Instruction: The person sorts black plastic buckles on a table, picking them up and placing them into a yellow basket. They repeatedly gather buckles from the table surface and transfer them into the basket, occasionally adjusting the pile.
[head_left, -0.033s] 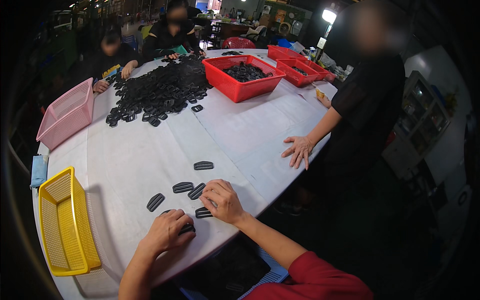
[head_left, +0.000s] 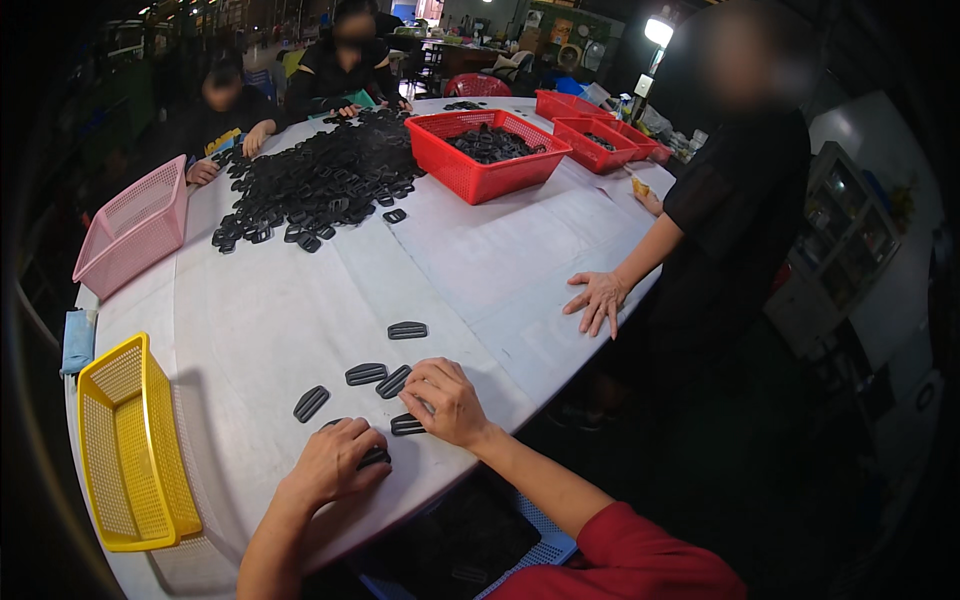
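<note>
Low over the near part of the white-covered table (head_left: 260,320), my left hand (head_left: 335,462) curls its fingers around a black plastic strap buckle (head_left: 374,457), which is partly covered. Another dark edge shows behind its knuckles. My right hand (head_left: 450,405) is closed, with its fingertips down by a tilted buckle (head_left: 393,383) and a lower buckle (head_left: 406,425). Something dark shows between its thumb and fingers, mostly hidden. Beyond my hands lie more loose buckles: one on the left (head_left: 311,403), one in the middle (head_left: 366,374) and one farther off (head_left: 407,330).
A yellow basket (head_left: 190,500) stands at left, with a pink basket (head_left: 130,235) behind it. A big buckle heap (head_left: 320,175) and a red basket (head_left: 490,185) of buckles lie farther off. At right, a person's hand (head_left: 598,300) rests on the table. A blue basket (head_left: 555,540) sits below the edge.
</note>
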